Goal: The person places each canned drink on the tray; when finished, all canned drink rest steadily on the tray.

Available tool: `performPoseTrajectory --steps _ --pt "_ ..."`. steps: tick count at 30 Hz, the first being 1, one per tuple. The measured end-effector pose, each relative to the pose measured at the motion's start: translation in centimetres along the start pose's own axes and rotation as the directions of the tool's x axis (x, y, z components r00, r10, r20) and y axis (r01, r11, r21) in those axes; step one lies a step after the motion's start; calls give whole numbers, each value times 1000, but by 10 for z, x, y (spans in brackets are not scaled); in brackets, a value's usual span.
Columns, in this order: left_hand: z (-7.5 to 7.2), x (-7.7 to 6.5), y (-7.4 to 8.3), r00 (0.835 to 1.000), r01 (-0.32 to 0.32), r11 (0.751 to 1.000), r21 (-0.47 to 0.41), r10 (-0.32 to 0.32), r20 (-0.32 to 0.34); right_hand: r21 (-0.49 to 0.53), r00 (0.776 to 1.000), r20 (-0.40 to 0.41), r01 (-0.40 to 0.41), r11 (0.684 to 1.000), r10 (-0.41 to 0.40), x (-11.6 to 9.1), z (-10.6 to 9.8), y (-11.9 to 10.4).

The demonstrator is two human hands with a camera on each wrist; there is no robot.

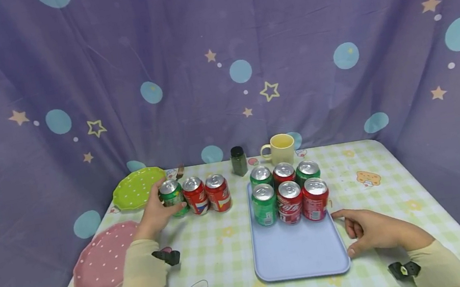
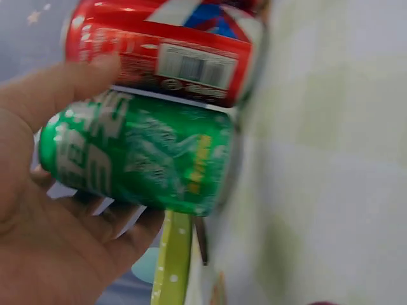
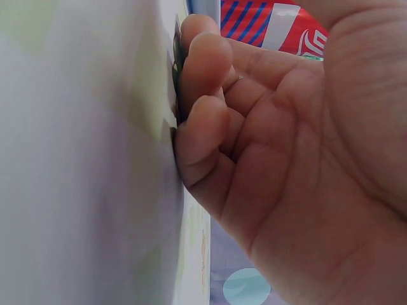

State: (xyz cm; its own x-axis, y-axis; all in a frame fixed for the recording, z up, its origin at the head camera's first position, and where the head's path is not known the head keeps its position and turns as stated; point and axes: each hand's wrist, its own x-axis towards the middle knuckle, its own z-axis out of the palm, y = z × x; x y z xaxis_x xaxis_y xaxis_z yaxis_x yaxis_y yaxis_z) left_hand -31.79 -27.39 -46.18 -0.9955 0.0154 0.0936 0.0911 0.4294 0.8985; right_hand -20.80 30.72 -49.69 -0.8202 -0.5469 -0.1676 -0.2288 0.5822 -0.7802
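Note:
My left hand (image 1: 157, 215) is around a green soda can (image 1: 173, 199), thumb on the near side and fingers behind it. In the left wrist view the green can lies between thumb and fingers, beside a red soda can (image 2: 165, 51). Two red cans (image 1: 195, 197) stand in line right of the green one. My right hand (image 1: 374, 229) rests on the table at the right edge of a light blue tray (image 1: 300, 252), index fingertip and thumb at its rim, other fingers loosely bent. Two rows of green and red cans (image 1: 290, 203) stand on the tray's far half.
A green dotted plate (image 1: 136, 189) and a pink dotted plate (image 1: 107, 261) lie at the left. Behind the cans are a fork (image 1: 180, 172), a dark-capped jar (image 1: 239, 162) and a yellow mug (image 1: 282, 149). A purple curtain (image 1: 178, 37) hangs at the back.

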Motion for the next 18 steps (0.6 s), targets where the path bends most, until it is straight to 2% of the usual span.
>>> performPoseTrajectory --steps 4,9,14,18 --pt "3 5 -10 998 14 997 73 -10 -58 0 1000 -1 1 1000 -1 0 0 0" --pt "4 6 -14 995 8 998 63 -2 -99 4 1000 1 -1 1000 1 0 0 0" --pt "2 2 -9 987 4 1000 29 1 -158 8 1000 0 2 1000 -2 0 0 0" --pt "-3 -1 0 971 -3 1000 8 5 -238 17 1000 0 1 1000 -1 0 0 0"
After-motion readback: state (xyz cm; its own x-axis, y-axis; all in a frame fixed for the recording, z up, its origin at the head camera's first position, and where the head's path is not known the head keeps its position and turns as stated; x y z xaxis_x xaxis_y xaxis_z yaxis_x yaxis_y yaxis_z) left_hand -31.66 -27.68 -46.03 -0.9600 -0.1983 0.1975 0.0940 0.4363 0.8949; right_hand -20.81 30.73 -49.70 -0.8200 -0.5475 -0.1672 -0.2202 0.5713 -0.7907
